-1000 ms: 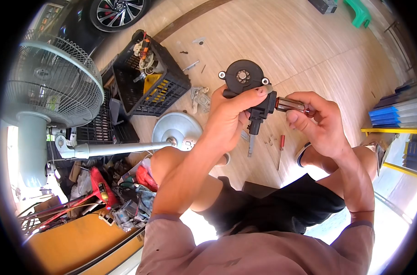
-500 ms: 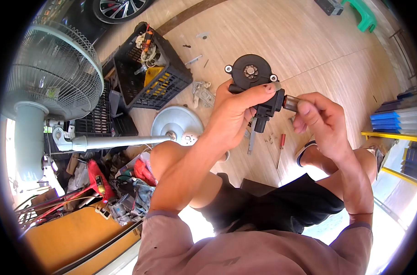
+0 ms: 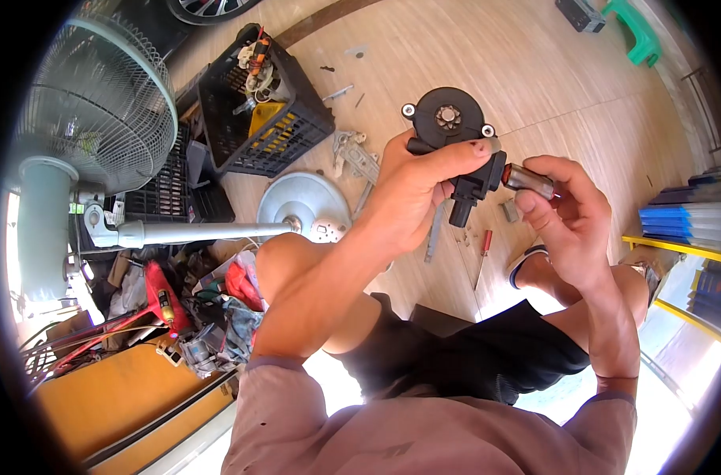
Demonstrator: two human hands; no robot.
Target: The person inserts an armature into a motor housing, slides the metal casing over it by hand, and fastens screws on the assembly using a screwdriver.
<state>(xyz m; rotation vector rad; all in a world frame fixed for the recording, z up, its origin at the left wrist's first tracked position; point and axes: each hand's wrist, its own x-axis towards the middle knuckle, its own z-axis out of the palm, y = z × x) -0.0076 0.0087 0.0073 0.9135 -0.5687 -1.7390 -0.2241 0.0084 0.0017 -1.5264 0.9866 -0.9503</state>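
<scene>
My left hand (image 3: 428, 176) is closed around a black gear housing (image 3: 447, 115), which looks like part of a car window motor. Its round face carries a small toothed metal gear, with a screw lug on either side, and a connector points down below my thumb. Just right of it, my right hand (image 3: 572, 210) pinches a silver cylindrical motor can (image 3: 530, 181) between thumb and fingers. Copper colour shows at the can's left end, close to the housing's side opening; whether the two parts still touch inside I cannot tell.
A black plastic crate (image 3: 269, 119) with tools and parts stands left on the floor. Beside it is a standing fan (image 3: 297, 198). A red-handled screwdriver (image 3: 486, 244) and a metal strip (image 3: 434, 235) lie below my hands. A yellow shelf (image 3: 677, 248) holds blue packs at right.
My right hand has drawn the motor can slightly right and tilted it, so more of its silver body shows beside the housing. My left hand keeps its hold.
</scene>
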